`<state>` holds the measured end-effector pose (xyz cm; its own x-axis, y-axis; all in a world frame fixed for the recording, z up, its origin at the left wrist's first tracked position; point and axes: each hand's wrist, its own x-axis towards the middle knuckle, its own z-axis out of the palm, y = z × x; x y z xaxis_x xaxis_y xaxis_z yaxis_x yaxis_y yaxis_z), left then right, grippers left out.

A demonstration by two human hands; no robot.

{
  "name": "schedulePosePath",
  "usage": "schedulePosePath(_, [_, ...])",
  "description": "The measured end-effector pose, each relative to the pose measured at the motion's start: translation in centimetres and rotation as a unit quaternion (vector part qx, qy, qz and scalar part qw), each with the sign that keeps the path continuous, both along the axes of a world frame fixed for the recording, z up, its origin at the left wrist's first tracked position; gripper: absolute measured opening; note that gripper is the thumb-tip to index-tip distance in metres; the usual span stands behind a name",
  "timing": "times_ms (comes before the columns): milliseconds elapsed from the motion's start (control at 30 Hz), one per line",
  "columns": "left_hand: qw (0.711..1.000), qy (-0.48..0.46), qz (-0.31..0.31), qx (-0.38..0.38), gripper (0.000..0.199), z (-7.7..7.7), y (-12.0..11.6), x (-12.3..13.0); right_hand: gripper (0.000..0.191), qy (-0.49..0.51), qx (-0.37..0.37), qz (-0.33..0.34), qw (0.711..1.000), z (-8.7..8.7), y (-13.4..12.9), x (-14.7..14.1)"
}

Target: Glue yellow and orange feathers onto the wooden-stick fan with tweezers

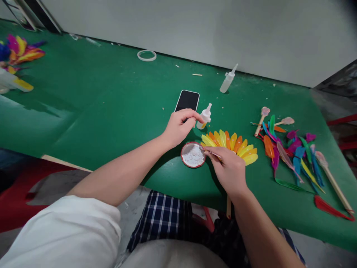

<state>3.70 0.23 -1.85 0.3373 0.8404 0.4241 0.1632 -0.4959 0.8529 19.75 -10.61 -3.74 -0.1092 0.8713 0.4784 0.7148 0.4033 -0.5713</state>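
Note:
My left hand [181,127] is over the lower end of a black-screened phone [187,99], its index finger stretched to the side of a small white bottle [205,117]; thumb and index are apart. A round red-rimmed dish [193,155] holds white, lumpy material. At the dish's right edge, my right hand [227,167] pinches a thin stick [214,153], its tip by the rim. Behind that hand a fan of yellow and orange feathers [234,143] lies on the table, partly hidden. A wooden stick end [228,207] shows below my right wrist.
Colourful feathers [299,156] and wooden sticks lie on the green table [125,100] at right. Another squeeze bottle [227,82] and a clear ring [146,56] are near the wall. More feathers [25,50] are at far left. A red stool [16,190] is below left.

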Motion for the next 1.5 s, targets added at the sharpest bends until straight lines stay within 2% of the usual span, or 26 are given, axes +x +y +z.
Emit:
schedulePosePath(400, [1.000, 0.005, -0.004, 0.000, 0.028, 0.0, 0.0, 0.1, 0.016, 0.022, -0.001, -0.002, 1.000, 0.0, 0.0, -0.1])
schedulePosePath(533, [0.998, -0.027, 0.053, -0.006, 0.021, -0.6, 0.5, 0.2, 0.011, 0.117, -0.055, -0.048, 0.990, 0.5, 0.0, 0.0])
schedulePosePath(600, [0.995, -0.038, 0.087, -0.003, 0.026, -1.0, 0.9, 0.3, 0.007, 0.236, -0.107, -0.085, 0.962, 0.9, 0.1, 0.3])
schedulePosePath(700, [0.995, 0.036, 0.087, 0.019, 0.047, -1.7, 1.4, 0.5, 0.012, 0.451, -0.168, -0.098, 0.871, 1.5, 0.5, 0.9])
schedulePosePath(767, [0.991, 0.106, 0.071, 0.034, 0.057, -2.1, 1.5, 0.7, 0.018, 0.544, -0.187, -0.091, 0.813, 1.9, 0.8, 1.3])
schedulePosePath(800, [0.988, 0.131, 0.066, 0.041, 0.061, -2.3, 1.6, 0.9, 0.020, 0.569, -0.192, -0.087, 0.794, 2.0, 0.9, 1.4])
schedulePosePath(867, [0.985, 0.156, 0.061, 0.045, 0.064, -2.6, 1.6, 1.1, 0.022, 0.592, -0.202, -0.079, 0.776, 2.2, 1.1, 1.5])
schedulePosePath(933, [0.986, 0.146, 0.059, 0.047, 0.060, -2.7, 1.5, 1.2, 0.020, 0.596, -0.207, -0.068, 0.773, 2.2, 1.1, 1.5])
schedulePosePath(1067, [0.993, 0.035, 0.096, 0.055, 0.038, -1.7, 0.8, 0.6, 0.015, 0.586, -0.210, -0.053, 0.781, 1.6, 1.0, 1.3])
schedulePosePath(1100, [0.995, 0.004, 0.085, 0.042, 0.031, -1.2, 0.5, 0.4, 0.014, 0.584, -0.210, -0.051, 0.783, 1.4, 1.0, 1.2])
schedulePosePath(1133, [0.998, -0.022, 0.049, 0.012, 0.025, -0.6, 0.2, 0.1, 0.014, 0.582, -0.211, -0.049, 0.784, 1.3, 1.0, 1.2])
schedulePosePath(1200, [0.993, -0.033, -0.067, -0.086, 0.019, 0.3, -0.2, -0.3, 0.013, 0.581, -0.213, -0.049, 0.784, 1.1, 1.1, 1.0])
schedulePosePath(1300, [0.943, 0.008, -0.203, -0.263, 0.029, 1.0, -0.3, -0.7, 0.014, 0.574, -0.220, -0.050, 0.787, 0.9, 1.2, 0.9])
schedulePosePath(1400, [0.883, 0.038, -0.255, -0.392, 0.040, 0.8, 0.0, -0.6, 0.015, 0.566, -0.217, -0.055, 0.793, 0.9, 1.2, 0.8])
schedulePosePath(1500, [0.859, 0.047, -0.268, -0.433, 0.046, 0.5, 0.1, -0.4, 0.016, 0.569, -0.209, -0.056, 0.794, 0.8, 1.3, 0.9])
